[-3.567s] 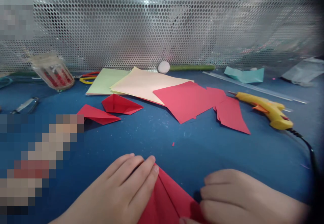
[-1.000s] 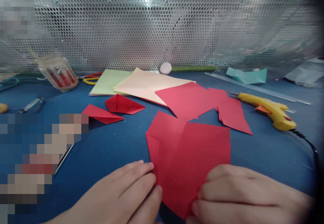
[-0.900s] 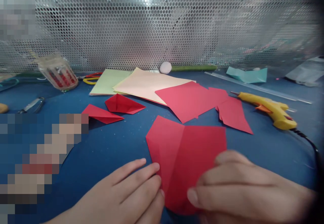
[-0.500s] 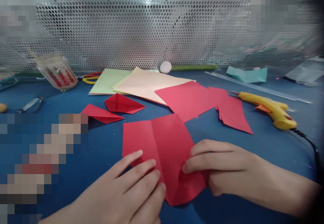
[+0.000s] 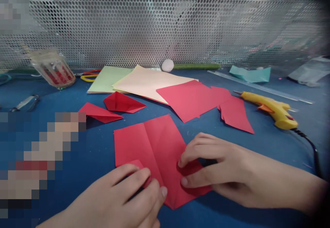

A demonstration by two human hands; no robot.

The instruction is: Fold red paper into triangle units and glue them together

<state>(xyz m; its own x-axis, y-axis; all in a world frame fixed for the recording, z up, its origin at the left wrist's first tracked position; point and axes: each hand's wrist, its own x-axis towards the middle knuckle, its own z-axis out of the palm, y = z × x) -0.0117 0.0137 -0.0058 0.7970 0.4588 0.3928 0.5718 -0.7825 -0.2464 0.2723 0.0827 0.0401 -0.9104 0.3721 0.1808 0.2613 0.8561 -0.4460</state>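
Observation:
A creased sheet of red paper (image 5: 154, 135) lies on the blue table, with a fold line running down its middle. My left hand (image 5: 129, 190) is closed on its lower left edge, where a small flap is turned up under the fingers. On the right side, my right hand (image 5: 206, 169) has bent fingertips pressed onto the sheet, holding it; some of its fingers are hidden. Beyond the sheet are two folded red paper pieces (image 5: 123, 103), side by side.
Red sheets (image 5: 190, 99) overlap cream paper (image 5: 149, 83) and green paper (image 5: 110, 78) behind. A yellow glue gun (image 5: 268, 107) with a black cord lies right. A glass jar (image 5: 55, 71) stands back left near scissors (image 5: 89, 77). A pixelated arm (image 5: 48, 149) reaches in from the left.
The red sheet has shifted slightly left. My left fingers have curled around a raised flap at its lower left, and my right fingers have moved left onto the sheet, flattening its right side.

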